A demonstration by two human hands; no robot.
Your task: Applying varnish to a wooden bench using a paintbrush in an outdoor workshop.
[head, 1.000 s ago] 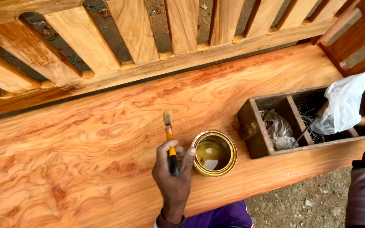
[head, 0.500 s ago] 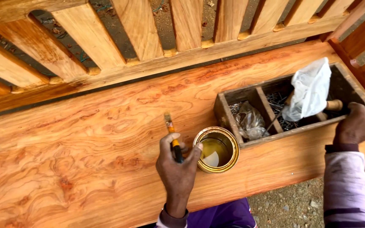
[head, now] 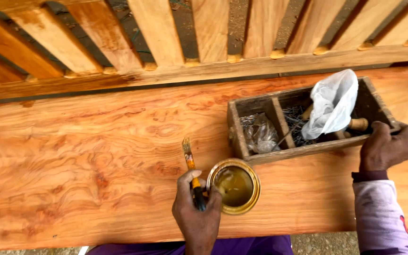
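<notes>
My left hand grips a small paintbrush with an orange and black handle, bristles pointing away from me. Its fingers also rest against the rim of an open round tin holding yellowish-brown liquid. The tin stands on a glossy, reddish wooden bench seat. My right hand, in a pale pink sleeve, holds the front right corner of a dark wooden compartment box. The box carries a white plastic bag, a clear bag, nails and a wooden handle.
The slatted wooden backrest runs along the far side of the seat, partly coated at the left and paler at the right. Gravel ground shows below the seat's front edge, and purple trousers sit at bottom centre.
My right hand has reached in and taken hold of the box's corner. The box now sits further left, closer to the tin. My left hand stays by the tin with the brush.
</notes>
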